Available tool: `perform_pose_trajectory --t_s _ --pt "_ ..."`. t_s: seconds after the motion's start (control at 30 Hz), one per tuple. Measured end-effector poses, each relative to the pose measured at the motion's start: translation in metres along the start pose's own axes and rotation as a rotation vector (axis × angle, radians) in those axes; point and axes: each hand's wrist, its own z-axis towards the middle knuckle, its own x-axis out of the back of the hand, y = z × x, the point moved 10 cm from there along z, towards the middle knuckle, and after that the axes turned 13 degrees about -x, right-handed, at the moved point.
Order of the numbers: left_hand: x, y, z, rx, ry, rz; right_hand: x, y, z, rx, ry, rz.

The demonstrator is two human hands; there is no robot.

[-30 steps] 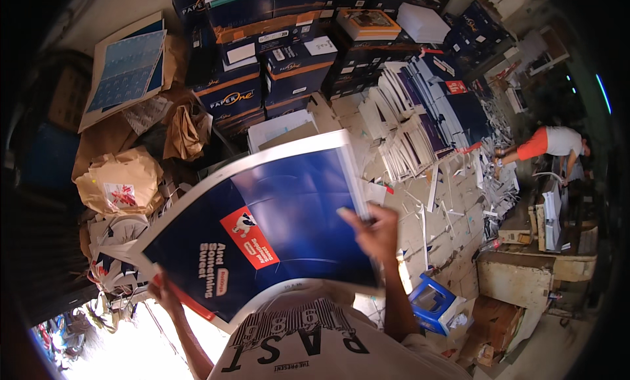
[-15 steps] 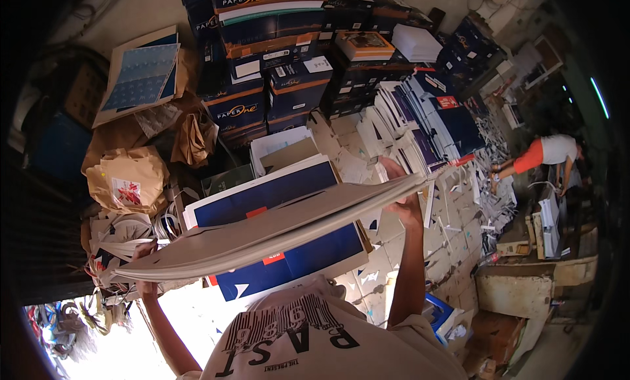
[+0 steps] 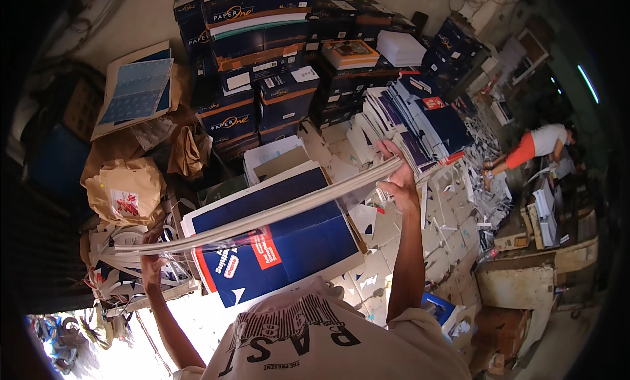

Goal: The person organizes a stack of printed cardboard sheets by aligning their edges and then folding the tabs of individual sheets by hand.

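Both my hands hold a thick stack of large pale sheets (image 3: 295, 205) edge-on in front of me, bowing slightly along its length. My left hand (image 3: 152, 259) grips the lower left end, fingers behind and thumb in front. At the upper right end my right hand (image 3: 399, 177) has the stack between thumb and fingers. Beneath it lies a pile of large sheets topped by a dark blue printed sheet with red panels (image 3: 308, 236); the stack hides a strip across its middle.
Dark blue cartons (image 3: 226, 121) are stacked along the wall. Bundles of blue and white sheets (image 3: 430, 121) stand behind my right hand. Paper strips (image 3: 489, 177) litter the tiled floor. A crumpled brown paper bundle (image 3: 125, 190) sits at left. Another person (image 3: 548, 140) bends over papers at right.
The stack has tipped from showing its broad face to nearly edge-on, uncovering more of the blue sheet below. My right hand has shifted slightly left and my left hand slightly right.
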Motion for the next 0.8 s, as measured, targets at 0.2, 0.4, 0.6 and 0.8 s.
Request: perform_pose_trajectory --t_s 0.2,0.4,0.6,0.8 --pt "-0.031 0.045 -0.010 -0.011 -0.018 0.119 -0.020 -0.004 0.001 -0.001 -0.157 0.036" --pt "-0.004 0.013 -0.024 -0.023 0.017 0.032 -0.019 -0.019 0.000 -0.126 -0.078 -0.017" --pt "0.011 -0.008 -0.027 -0.018 0.308 -0.063 -0.164 -0.191 -0.049 0.372 0.186 -1.139" --pt "-0.019 0.000 -0.014 -0.110 0.056 0.117 -0.290 -0.057 -0.028 0.163 -0.348 -1.358"
